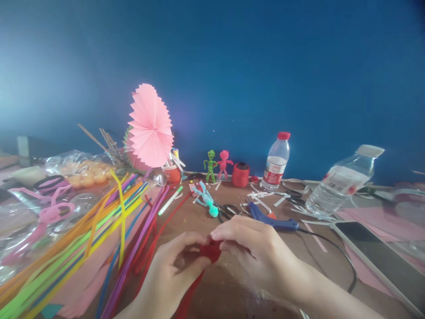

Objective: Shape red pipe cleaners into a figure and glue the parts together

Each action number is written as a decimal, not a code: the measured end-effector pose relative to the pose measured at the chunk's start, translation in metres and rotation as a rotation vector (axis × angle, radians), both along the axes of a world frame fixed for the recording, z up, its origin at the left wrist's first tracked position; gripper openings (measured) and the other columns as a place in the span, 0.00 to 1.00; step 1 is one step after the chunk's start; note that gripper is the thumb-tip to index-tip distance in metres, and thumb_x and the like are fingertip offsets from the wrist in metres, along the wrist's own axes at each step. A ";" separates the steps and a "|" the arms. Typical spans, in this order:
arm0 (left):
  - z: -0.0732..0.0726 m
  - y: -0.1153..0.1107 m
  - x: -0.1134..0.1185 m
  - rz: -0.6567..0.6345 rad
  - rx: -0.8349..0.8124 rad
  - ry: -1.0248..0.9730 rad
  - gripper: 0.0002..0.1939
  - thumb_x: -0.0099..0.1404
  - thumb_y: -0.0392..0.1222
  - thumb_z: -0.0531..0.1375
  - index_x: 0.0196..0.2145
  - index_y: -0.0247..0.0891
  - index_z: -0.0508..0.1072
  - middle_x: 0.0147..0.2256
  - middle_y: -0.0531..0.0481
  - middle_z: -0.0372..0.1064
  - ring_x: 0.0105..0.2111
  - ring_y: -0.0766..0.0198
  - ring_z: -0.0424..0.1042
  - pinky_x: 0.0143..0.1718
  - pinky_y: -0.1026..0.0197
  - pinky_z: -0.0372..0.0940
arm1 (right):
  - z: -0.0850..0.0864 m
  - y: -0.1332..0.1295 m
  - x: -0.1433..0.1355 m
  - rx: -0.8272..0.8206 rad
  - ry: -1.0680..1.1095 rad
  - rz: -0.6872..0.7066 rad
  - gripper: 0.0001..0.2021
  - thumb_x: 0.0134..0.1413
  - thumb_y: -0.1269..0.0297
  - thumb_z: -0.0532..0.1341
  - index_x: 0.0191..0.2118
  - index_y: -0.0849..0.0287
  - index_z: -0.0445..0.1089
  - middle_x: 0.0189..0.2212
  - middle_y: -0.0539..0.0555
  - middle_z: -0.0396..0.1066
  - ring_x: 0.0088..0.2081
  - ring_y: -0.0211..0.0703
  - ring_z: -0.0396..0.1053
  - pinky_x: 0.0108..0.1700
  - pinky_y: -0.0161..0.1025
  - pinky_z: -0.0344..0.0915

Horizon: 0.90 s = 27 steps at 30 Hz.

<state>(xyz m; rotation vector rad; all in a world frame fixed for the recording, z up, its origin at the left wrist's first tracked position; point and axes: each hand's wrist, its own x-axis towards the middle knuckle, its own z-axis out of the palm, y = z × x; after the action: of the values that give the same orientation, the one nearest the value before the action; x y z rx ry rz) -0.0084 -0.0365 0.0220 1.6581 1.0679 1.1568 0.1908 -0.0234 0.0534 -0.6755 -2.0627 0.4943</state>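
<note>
Between my two hands, low in the middle of the view, is a bunched red pipe cleaner (pixel 210 251), with a red strand trailing below it. My left hand (pixel 172 261) pinches it from the left with thumb and fingers. My right hand (pixel 255 243) closes on its top right side, and its fingertips partly cover the red piece. Just beyond the hands lies a turquoise pipe-cleaner figure (pixel 206 201). Farther back stand a green figure (pixel 210 166) and a pink figure (pixel 225 164) of the same kind. A blue glue gun (pixel 272 219) rests beyond my right hand.
Loose coloured pipe cleaners (pixel 89 235) spread across the left. Behind them is a pink paper fan (pixel 152 128). A red pot-shaped object (pixel 241 175), an upright water bottle (pixel 276 164) and a tilted bottle (pixel 345 181) stand along the wall. A phone (pixel 378 261) lies at right.
</note>
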 end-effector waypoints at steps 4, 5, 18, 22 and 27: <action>0.003 -0.001 0.001 0.046 0.044 -0.024 0.11 0.54 0.29 0.64 0.33 0.44 0.76 0.32 0.56 0.78 0.32 0.67 0.77 0.34 0.73 0.70 | -0.002 0.001 0.000 -0.062 0.051 -0.026 0.12 0.56 0.80 0.57 0.41 0.59 0.71 0.33 0.52 0.76 0.35 0.38 0.71 0.39 0.34 0.68; 0.004 0.000 0.001 0.051 0.052 -0.031 0.11 0.54 0.29 0.64 0.33 0.44 0.76 0.32 0.56 0.78 0.32 0.67 0.77 0.34 0.73 0.70 | -0.002 0.001 0.000 -0.082 0.063 -0.032 0.13 0.55 0.80 0.57 0.41 0.58 0.72 0.33 0.52 0.76 0.35 0.38 0.72 0.39 0.34 0.68; 0.003 0.001 -0.002 0.083 0.150 -0.029 0.13 0.54 0.27 0.64 0.33 0.44 0.76 0.34 0.54 0.78 0.35 0.66 0.77 0.36 0.73 0.71 | -0.006 0.000 -0.004 -0.209 0.156 -0.040 0.12 0.53 0.79 0.59 0.40 0.57 0.72 0.33 0.51 0.76 0.34 0.38 0.73 0.38 0.34 0.69; 0.004 0.001 -0.001 0.092 0.161 -0.041 0.12 0.54 0.26 0.64 0.33 0.43 0.76 0.34 0.53 0.78 0.35 0.64 0.77 0.36 0.71 0.72 | -0.007 0.000 -0.004 -0.197 0.158 -0.038 0.11 0.54 0.77 0.59 0.40 0.56 0.72 0.33 0.51 0.76 0.34 0.39 0.73 0.38 0.35 0.70; 0.006 -0.001 -0.001 0.045 0.195 -0.062 0.15 0.54 0.25 0.63 0.33 0.45 0.76 0.36 0.54 0.78 0.36 0.65 0.78 0.37 0.72 0.71 | -0.011 -0.001 -0.006 -0.164 0.198 -0.041 0.12 0.52 0.79 0.60 0.39 0.57 0.72 0.32 0.52 0.76 0.33 0.39 0.73 0.36 0.35 0.70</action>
<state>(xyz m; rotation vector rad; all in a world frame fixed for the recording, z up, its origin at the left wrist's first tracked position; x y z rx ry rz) -0.0090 -0.0375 0.0275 1.7423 0.9827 1.3697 0.1849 -0.0240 0.0423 -0.7331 -1.8330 0.6850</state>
